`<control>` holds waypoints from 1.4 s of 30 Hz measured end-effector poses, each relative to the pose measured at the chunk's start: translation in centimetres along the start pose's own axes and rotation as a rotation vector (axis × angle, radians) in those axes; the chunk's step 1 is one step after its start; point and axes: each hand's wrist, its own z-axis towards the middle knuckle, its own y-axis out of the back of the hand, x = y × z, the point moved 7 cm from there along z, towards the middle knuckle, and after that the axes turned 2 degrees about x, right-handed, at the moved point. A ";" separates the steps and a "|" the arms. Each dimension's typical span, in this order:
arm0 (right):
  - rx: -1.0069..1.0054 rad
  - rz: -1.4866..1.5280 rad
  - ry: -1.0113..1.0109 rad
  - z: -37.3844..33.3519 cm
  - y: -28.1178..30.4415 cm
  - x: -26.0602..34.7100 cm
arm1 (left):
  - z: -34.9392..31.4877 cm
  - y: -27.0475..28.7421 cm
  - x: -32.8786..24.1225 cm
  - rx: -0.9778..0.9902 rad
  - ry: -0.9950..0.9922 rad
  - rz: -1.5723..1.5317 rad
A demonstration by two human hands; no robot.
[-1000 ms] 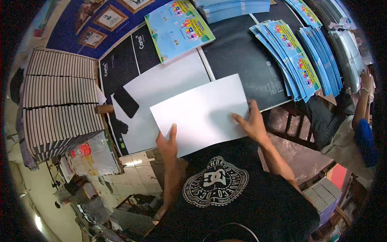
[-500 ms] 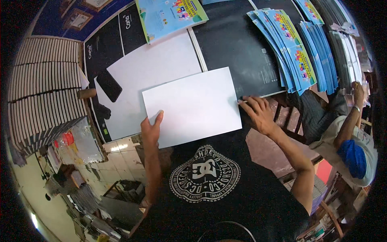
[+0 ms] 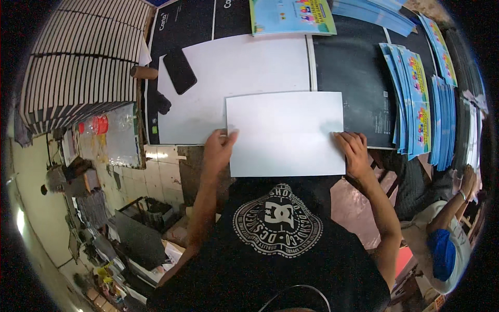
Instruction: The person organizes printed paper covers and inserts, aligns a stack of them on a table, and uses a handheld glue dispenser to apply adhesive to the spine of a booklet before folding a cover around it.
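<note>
A blank white sheet of paper [image 3: 286, 135], perhaps several stacked, is held level in front of my chest, overlapping the table's near edge. My left hand [image 3: 217, 152] is closed on its left edge, the thumb against the side and the other fingers partly hidden. On the right edge my right hand [image 3: 356, 152] grips with bent fingers, the thumb out of sight. Beneath and beyond the sheet lies a larger white board [image 3: 244, 65] on the black tabletop [image 3: 351, 67].
A black phone [image 3: 180, 71] and a wooden handle [image 3: 144, 73] lie left, near tall book stacks [image 3: 86, 91]. Colourful blue booklets lie at the far middle [image 3: 293, 18] and fanned on the right [image 3: 416, 112]. Beyond them, at far right, another person [image 3: 442, 244] works.
The sheet has turned from tilted to nearly square with the table edge. My right hand has closed on its right edge; the left stays at the left edge. The view has shifted.
</note>
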 end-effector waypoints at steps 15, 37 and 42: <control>0.079 -0.047 0.084 0.8 -0.7 -0.9 | -2.2 1.8 1.5 -0.195 -0.945 0.523; 0.028 0.035 0.018 2.3 -0.5 0.2 | 0.1 0.7 -0.3 -0.142 -1.013 0.546; -0.006 0.026 0.025 2.5 0.0 0.5 | 0.2 0.7 -0.2 -0.163 -1.052 0.537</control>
